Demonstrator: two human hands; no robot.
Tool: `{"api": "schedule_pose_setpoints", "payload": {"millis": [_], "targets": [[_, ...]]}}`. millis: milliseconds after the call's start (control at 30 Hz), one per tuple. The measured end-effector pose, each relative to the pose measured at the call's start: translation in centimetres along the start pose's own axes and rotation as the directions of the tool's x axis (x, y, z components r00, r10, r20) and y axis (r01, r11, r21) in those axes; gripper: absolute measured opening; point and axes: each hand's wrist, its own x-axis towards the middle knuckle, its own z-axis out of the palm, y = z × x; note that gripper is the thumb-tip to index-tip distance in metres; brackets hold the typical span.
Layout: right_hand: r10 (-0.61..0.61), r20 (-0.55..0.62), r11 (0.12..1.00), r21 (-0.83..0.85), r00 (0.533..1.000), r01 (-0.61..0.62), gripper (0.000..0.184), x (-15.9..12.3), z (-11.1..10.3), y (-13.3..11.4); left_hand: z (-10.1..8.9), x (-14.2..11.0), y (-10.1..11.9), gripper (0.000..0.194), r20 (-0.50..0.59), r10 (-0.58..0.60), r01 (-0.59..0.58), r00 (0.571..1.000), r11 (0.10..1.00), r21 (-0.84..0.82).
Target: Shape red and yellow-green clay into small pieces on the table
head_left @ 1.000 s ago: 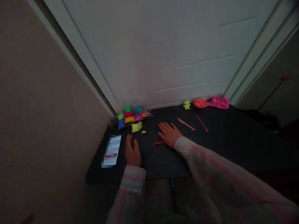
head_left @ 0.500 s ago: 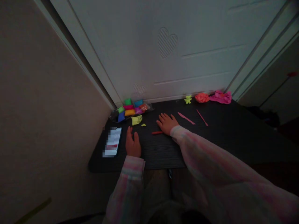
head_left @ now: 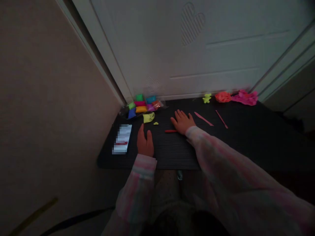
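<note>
My right hand point(head_left: 183, 122) lies palm down on the black tabletop with its fingers spread. A red stick-like tool point(head_left: 170, 131) pokes out to the left from beside or under it; its other end is hidden. My left hand point(head_left: 145, 141) rests on its edge, fingers straight and thumb apart, holding nothing. Just beyond its fingertips are a yellow packet point(head_left: 148, 117) and a small yellow lump point(head_left: 156, 123), perhaps modelling clay. Right of my right hand lie a pink plastic knife point(head_left: 203, 118) and a thin pink tool point(head_left: 221, 119).
A lit phone point(head_left: 122, 139) lies left of my left hand. Several colourful packets point(head_left: 141, 109) sit in clear plastic at the back left. Along the back right stand a yellow bear figure point(head_left: 207, 98), an orange-red lump point(head_left: 223, 96) and crumpled pink material point(head_left: 246, 97). A white door point(head_left: 152, 42) rises behind.
The camera view has shifted, so everything appears higher and farther right. Both hands keep their places and poses on the table.
</note>
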Motion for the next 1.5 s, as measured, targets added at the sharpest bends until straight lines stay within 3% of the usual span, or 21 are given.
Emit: {"api": "schedule_pose_setpoints", "payload": {"millis": [233,300,433,500,567,700,767,833,1000,1067,1233,1300,1367,1500], "targets": [[-0.261,-0.048,0.960,-0.113,0.964,0.254,0.057,-7.8,0.9,0.0,-0.1,-0.3,0.4,0.048,-0.057,-0.003,-0.003,0.998,0.996,-0.092],[-0.225,-0.052,0.970,-0.109,0.973,0.218,0.058,-7.0,0.8,-0.1,-0.1,-0.3,0.4,0.049,-0.043,0.011,-0.015,0.999,0.996,-0.087],[-0.046,-0.009,0.998,-0.046,0.999,0.045,0.061,-0.9,0.3,-0.2,-0.2,-0.3,0.4,0.048,-0.050,0.003,-0.007,0.999,0.997,-0.083],[0.025,0.022,0.999,-0.026,0.999,-0.024,0.061,0.9,0.1,-0.2,-0.3,-0.3,0.4,0.047,-0.062,-0.017,0.011,0.998,0.996,-0.092],[0.000,0.028,0.999,-0.047,1.000,0.002,0.061,0.2,0.2,-0.2,-0.3,-0.3,0.4,0.047,-0.068,-0.023,0.016,0.997,0.995,-0.096],[-0.221,-0.031,0.968,-0.130,0.975,0.216,0.060,-5.7,0.9,-0.1,-0.2,-0.4,0.4,0.047,-0.057,0.004,-0.009,0.998,0.997,-0.077],[-0.264,-0.047,0.957,-0.137,0.963,0.255,0.060,-7.3,1.1,-0.1,-0.1,-0.5,0.4,0.047,-0.039,0.018,-0.020,0.999,0.998,-0.066],[-0.229,-0.047,0.967,-0.123,0.972,0.222,0.060,-6.4,1.0,-0.3,-0.1,-0.4,0.4,0.047,-0.032,0.033,-0.035,0.999,0.997,-0.064],[0.024,0.010,0.999,-0.047,1.000,-0.023,0.060,0.3,0.1,-0.5,-0.2,-0.3,0.2,0.045,-0.061,0.033,-0.037,0.998,0.997,-0.067],[0.021,0.031,0.998,-0.053,0.999,-0.020,0.060,0.3,0.0,-0.5,-0.2,-0.3,0.2,0.045,-0.070,0.011,-0.016,0.998,0.997,-0.078],[-0.265,-0.038,0.956,-0.138,0.963,0.258,0.060,-6.9,0.7,-0.3,-0.1,-0.3,0.3,0.045,-0.063,-0.020,0.014,0.998,0.996,-0.089],[-0.300,-0.044,0.947,-0.136,0.953,0.292,0.059,-8.3,0.8,-0.3,-0.1,-0.3,0.3,0.046,-0.045,-0.007,0.004,0.999,0.996,-0.085],[-0.245,-0.038,0.963,-0.123,0.969,0.239,0.058,-7.0,0.7,-0.5,0.0,-0.2,0.3,0.046,-0.032,-0.003,0.001,0.999,0.997,-0.081],[-0.032,0.003,0.997,-0.068,0.999,0.032,0.058,-0.9,0.2,-0.7,0.1,-0.1,0.1,0.044,-0.049,-0.032,0.027,0.998,0.996,-0.091]]}}
